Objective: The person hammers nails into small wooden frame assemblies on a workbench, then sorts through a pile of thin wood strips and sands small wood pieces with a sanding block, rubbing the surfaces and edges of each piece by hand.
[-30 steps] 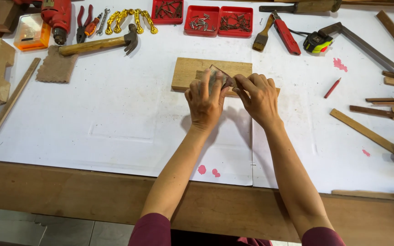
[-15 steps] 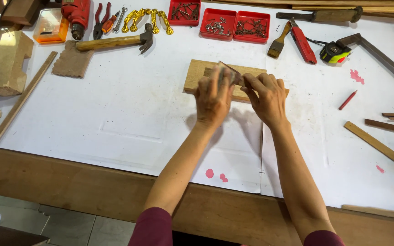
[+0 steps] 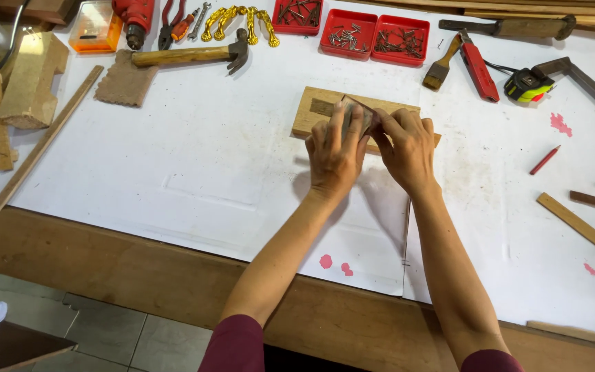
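Sandpaper piece (image 3: 354, 110) pinched between left hand (image 3: 335, 155) and right hand (image 3: 408, 148), over wooden block (image 3: 318, 110)

The white sheet (image 3: 194, 165) left of the wooden block (image 3: 315, 110) is bare. A hammer (image 3: 191, 55) and red nail trays (image 3: 373, 34) crowd the far side.

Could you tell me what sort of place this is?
Probably a woodworking bench: a hammer, red trays of nails and loose wood strips surround the wooden block under both hands.
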